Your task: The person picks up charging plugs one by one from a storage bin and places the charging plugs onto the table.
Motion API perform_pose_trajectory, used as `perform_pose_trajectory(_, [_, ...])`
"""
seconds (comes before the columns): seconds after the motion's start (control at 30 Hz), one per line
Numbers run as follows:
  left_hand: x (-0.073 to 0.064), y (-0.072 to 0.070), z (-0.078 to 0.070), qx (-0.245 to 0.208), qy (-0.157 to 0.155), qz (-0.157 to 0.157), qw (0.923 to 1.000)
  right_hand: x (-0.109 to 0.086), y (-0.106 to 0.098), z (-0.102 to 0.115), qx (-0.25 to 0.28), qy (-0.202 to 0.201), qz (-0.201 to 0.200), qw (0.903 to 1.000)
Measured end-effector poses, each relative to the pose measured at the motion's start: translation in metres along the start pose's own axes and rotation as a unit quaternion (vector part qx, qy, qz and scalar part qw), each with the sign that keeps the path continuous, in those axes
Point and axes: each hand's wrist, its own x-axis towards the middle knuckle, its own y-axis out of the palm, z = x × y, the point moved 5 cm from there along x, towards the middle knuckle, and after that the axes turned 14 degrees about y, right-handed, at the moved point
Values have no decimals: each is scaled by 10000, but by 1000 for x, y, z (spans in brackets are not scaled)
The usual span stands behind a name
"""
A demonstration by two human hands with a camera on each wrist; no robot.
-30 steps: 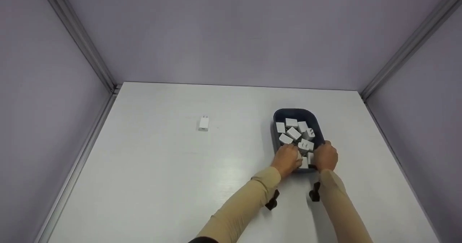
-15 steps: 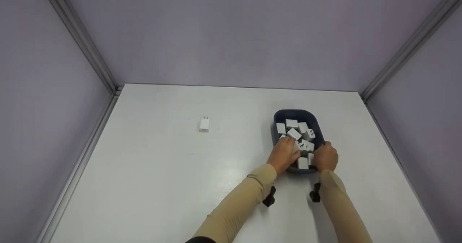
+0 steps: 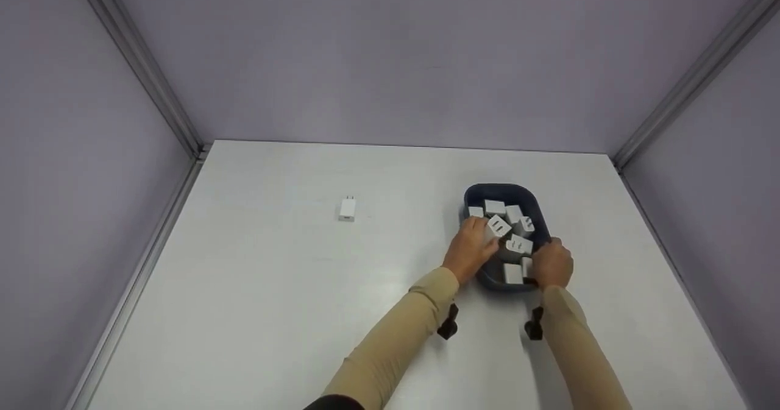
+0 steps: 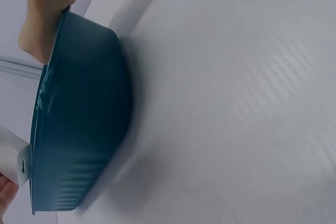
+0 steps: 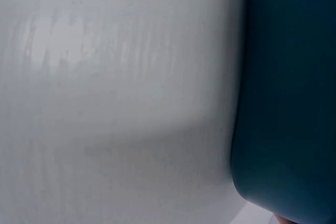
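Note:
A dark blue basin (image 3: 490, 285) at the right of the table contains several white chargers (image 3: 513, 273). Over its left rim, my left hand (image 3: 470, 248) pinches a white charger (image 3: 498, 227), whose two prongs face up. The left wrist view shows the USB port end of this charger (image 4: 10, 156) beside the rim, with some fingers (image 4: 6, 195) below it. My right hand (image 3: 553, 264) grips the basin's near right rim, its fingertips hidden. In the right wrist view the basin wall (image 5: 289, 87) fills the right side.
One more white charger (image 3: 347, 210) lies alone on the white table (image 3: 274, 288), left of centre, prongs pointing away. Pale walls (image 3: 390, 63) enclose the table at the back and both sides. A dark wrist mount (image 3: 448, 321) hangs below each forearm.
My left hand has moved away from me and slightly left along the basin, carrying the charger. The basin's near left part now shows bare. My right hand stays on the rim.

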Motion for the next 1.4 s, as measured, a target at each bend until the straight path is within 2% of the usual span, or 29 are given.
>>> perform_pose_trajectory(0.17, [1,-6,11,129,-42,-225,9997,0,-2,1,4,-100,-183,9998])
perform_pose_trajectory(0.47, [-6,-17,43,-408,-784,-697,9936,-2,-3,1,-7,-78,-136,9999])
perform_pose_trajectory(0.7, [-19,-18,69,-319,-1275,-638,9893,-3,-3,2,16,-137,-199,9997])
perform_pose_trajectory(0.9, [-28,-21,85,-237,-1568,-465,9862,-4,-4,2,25,-180,-219,9996])
perform_pose_trajectory(1.03, [-31,-25,90,-38,-1575,-405,9867,-2,-2,1,45,-63,-101,9999])
perform_pose_trajectory(1.2, [-33,-28,94,319,-1432,-454,9881,-2,0,-1,38,133,94,9999])
perform_pose_trajectory(1.4, [-36,-30,101,259,-1522,-522,9866,-2,-1,-1,34,189,112,9998])
